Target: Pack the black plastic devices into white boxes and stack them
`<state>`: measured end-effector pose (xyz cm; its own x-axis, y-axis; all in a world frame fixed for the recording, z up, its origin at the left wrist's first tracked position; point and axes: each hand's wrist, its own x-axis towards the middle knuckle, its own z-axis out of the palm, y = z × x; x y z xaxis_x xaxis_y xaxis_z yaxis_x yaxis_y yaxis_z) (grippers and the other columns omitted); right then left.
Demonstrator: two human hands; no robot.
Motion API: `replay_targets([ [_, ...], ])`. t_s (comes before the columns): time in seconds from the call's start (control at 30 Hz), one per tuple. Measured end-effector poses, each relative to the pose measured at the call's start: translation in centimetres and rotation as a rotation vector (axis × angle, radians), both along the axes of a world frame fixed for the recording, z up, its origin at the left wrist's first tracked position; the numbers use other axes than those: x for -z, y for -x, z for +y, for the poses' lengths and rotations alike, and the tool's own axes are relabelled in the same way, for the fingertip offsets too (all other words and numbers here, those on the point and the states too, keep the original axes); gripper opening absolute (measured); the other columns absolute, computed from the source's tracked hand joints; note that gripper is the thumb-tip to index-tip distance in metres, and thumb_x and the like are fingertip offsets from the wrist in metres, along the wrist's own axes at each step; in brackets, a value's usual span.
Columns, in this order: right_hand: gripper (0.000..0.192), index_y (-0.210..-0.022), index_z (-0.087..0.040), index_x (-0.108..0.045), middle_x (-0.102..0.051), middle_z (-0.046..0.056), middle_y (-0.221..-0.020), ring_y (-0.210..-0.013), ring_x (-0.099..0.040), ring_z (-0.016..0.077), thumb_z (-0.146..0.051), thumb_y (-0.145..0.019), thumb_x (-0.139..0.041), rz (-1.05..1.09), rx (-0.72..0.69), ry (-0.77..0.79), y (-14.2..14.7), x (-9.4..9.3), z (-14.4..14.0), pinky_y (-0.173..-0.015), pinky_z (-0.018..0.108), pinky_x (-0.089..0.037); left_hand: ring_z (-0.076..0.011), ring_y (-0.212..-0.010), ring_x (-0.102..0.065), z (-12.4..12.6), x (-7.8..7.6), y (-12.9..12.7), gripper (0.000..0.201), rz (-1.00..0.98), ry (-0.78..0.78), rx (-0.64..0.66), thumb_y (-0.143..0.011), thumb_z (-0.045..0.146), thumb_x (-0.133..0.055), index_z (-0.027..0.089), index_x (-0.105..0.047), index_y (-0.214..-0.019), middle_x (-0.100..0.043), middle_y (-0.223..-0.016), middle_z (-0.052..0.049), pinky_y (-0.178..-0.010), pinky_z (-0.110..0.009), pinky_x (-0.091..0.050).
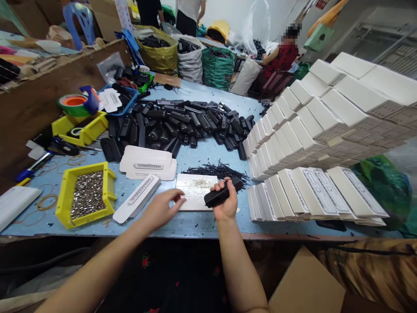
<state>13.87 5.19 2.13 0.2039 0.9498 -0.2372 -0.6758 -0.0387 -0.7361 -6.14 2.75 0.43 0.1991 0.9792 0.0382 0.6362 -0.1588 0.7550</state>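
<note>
My right hand grips a long black plastic device, held tilted just above the blue table. My left hand rests with its fingertips on a white board that lies flat in front of me and has small screws scattered on it. Beside the left hand lies a white folded box with a printed outline. Behind the board is a heap of thin black ties.
A yellow bin of small screws stands at the left. Flat white cartons and a large pile of black devices fill the middle. Stacks of white boxes stand at the right. Sacks and seated or standing people are at the back.
</note>
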Motion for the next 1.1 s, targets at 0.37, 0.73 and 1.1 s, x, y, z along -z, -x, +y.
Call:
replay_targets([
  [0.37,0.049,-0.092,-0.018,-0.031,-0.033,-0.009,-0.063,-0.052,-0.038,-0.0026,-0.04,-0.064,-0.065,0.078,0.072,0.089,2.0,-0.9,-0.7,-0.055,0.014,-0.04,-0.0196,-0.073,-0.064,-2.7,0.3,-5.4,0.019,0.093,-0.465,0.186,-0.095,0.02,-0.045,0.017,-0.063,-0.089,-0.07,-0.081,-0.006,-0.069,-0.032,-0.048],
  [0.73,0.043,-0.088,-0.017,-0.029,-0.031,-0.008,-0.063,-0.052,-0.038,-0.0023,-0.038,-0.066,-0.06,-0.03,0.274,0.099,2.1,1.3,-1.4,-0.054,0.013,-0.04,-0.0184,-0.069,-0.063,-2.3,3.2,-7.1,0.019,0.107,-0.446,0.197,-0.092,0.014,-0.043,0.017,-0.06,-0.084,-0.068,-0.075,-0.005,-0.064,-0.029,-0.048],
  [1.1,0.039,-0.088,-0.015,-0.038,-0.041,-0.007,-0.062,-0.053,-0.044,-0.0002,-0.039,-0.065,-0.058,-0.3,0.213,0.115,-2.5,3.8,3.2,-0.056,0.014,-0.043,-0.0234,-0.085,-0.055,-1.1,6.9,-4.2,0.02,0.202,-0.121,0.302,-0.083,0.034,-0.066,0.018,-0.057,-0.089,-0.062,-0.089,-0.006,-0.075,-0.035,-0.044],
])
